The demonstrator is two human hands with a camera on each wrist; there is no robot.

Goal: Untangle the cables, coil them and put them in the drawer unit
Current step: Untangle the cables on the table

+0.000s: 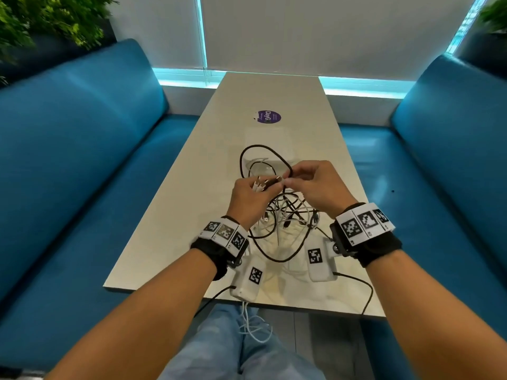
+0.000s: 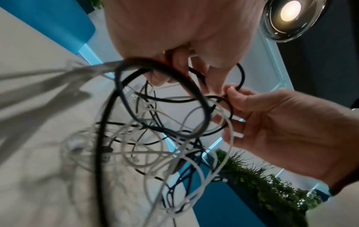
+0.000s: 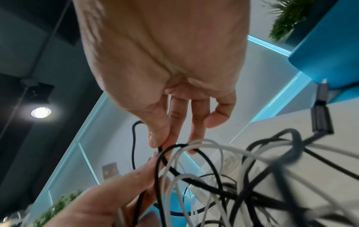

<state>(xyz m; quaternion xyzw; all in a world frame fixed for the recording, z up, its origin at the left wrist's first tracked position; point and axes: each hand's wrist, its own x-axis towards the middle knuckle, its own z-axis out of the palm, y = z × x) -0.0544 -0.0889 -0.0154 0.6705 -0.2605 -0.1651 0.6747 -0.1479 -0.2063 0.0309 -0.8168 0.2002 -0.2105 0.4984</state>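
Observation:
A tangle of black and white cables (image 1: pixel 288 218) lies on the pale table (image 1: pixel 175 237) and rises to both hands. My left hand (image 1: pixel 263 185) grips a bunch of cable ends with plugs; in the left wrist view the left hand (image 2: pixel 174 69) has its fingers curled round black and white strands. My right hand (image 1: pixel 286 182) pinches a thin black cable (image 1: pixel 248 152) that loops up behind the hands. The right wrist view shows the right hand (image 3: pixel 158 145) with thumb and forefinger on that black cable (image 3: pixel 134 138). A faint clear box shape (image 1: pixel 270 138) stands behind the loop.
A purple round sticker (image 1: pixel 269 116) is further up the table. Blue sofas (image 1: pixel 82 160) flank both long sides. A white cable (image 1: pixel 252 325) hangs over the near edge onto my lap. A loose black plug (image 3: pixel 320 119) dangles at the right of the tangle.

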